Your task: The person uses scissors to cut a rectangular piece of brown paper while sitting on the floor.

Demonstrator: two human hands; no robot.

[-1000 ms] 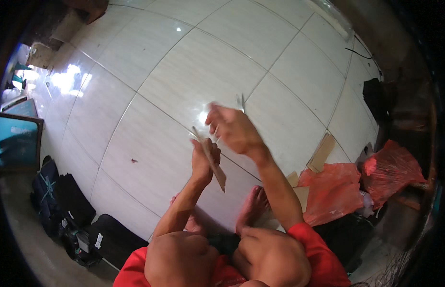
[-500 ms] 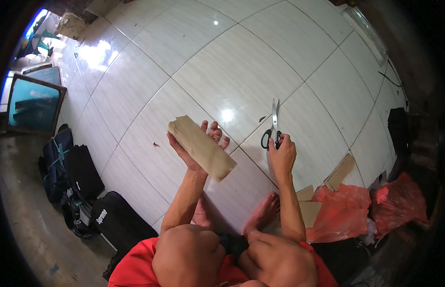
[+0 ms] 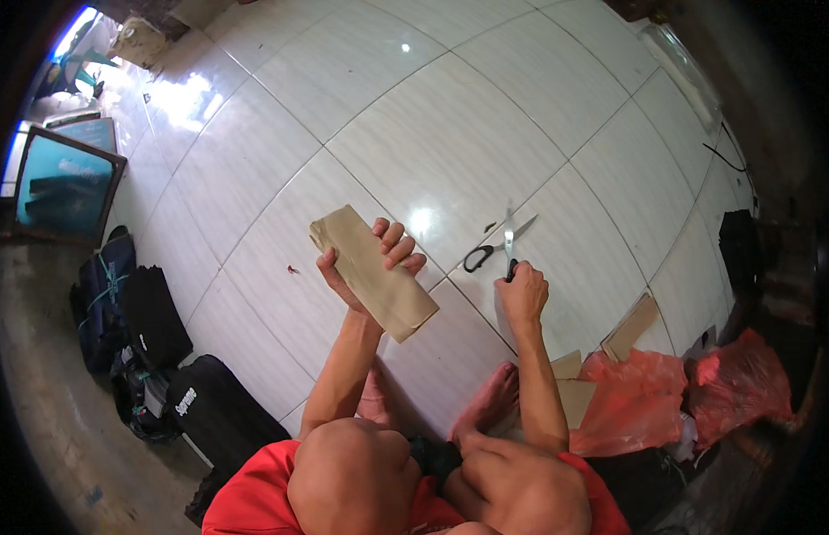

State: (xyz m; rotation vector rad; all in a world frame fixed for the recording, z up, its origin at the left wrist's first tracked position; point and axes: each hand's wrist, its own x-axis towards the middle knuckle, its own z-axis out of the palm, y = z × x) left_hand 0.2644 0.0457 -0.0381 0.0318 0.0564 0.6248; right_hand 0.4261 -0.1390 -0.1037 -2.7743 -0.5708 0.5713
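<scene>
My left hand (image 3: 383, 259) is closed around a folded, flat piece of brown paper (image 3: 374, 272), with the thumb on its left edge and the fingers curled over its right edge. To the right, my right hand (image 3: 524, 292) grips one black handle of a pair of scissors (image 3: 509, 239). Their silver blades are spread wide and point away from me, and the other handle loop sticks out to the left. The scissors and the paper are apart. Both hands are in front of my knees, above the tiled floor.
White floor tiles (image 3: 432, 134) spread ahead. At the right lie brown paper pieces (image 3: 630, 328) and red plastic bags (image 3: 633, 401). Black folded cloth bundles (image 3: 223, 410) lie at the left, with a framed blue panel (image 3: 65, 189) behind them. A small red scrap (image 3: 292, 269) lies on the floor.
The scissors have gone from nearly closed blades to widely spread ones in my right hand. My left fingers have curled more tightly over the paper.
</scene>
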